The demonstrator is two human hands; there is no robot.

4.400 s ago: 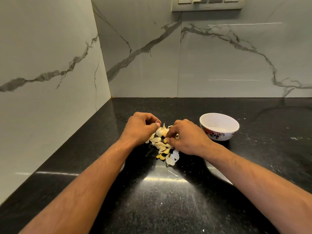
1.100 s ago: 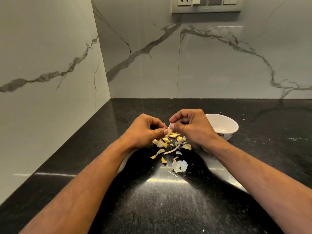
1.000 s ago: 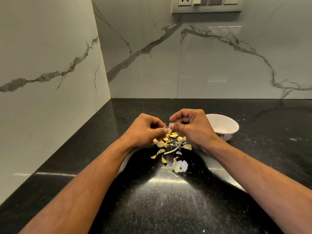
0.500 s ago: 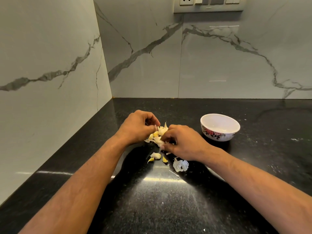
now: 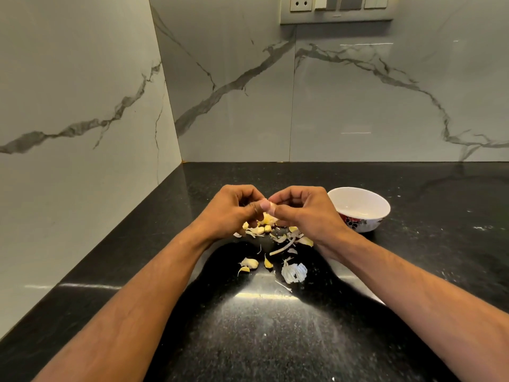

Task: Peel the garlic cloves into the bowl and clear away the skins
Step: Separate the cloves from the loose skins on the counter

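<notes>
My left hand and my right hand are raised a little above the black counter and meet thumb to thumb. Between them they pinch a garlic clove, mostly hidden by the fingers. Below the hands lies a heap of garlic cloves and skins. A pale stem, a loose clove and a white papery skin lie nearer to me. The white bowl with a red flower pattern stands right of my right hand; no garlic shows inside it.
Marble walls close the counter at the left and the back. A switch and socket panel sits high on the back wall. Small white specks lie on the counter at the far right.
Half a second ago both hands were down at the heap. They have lifted and come together with a clove pinched between them. The scattered skins and the bowl have stayed put.
</notes>
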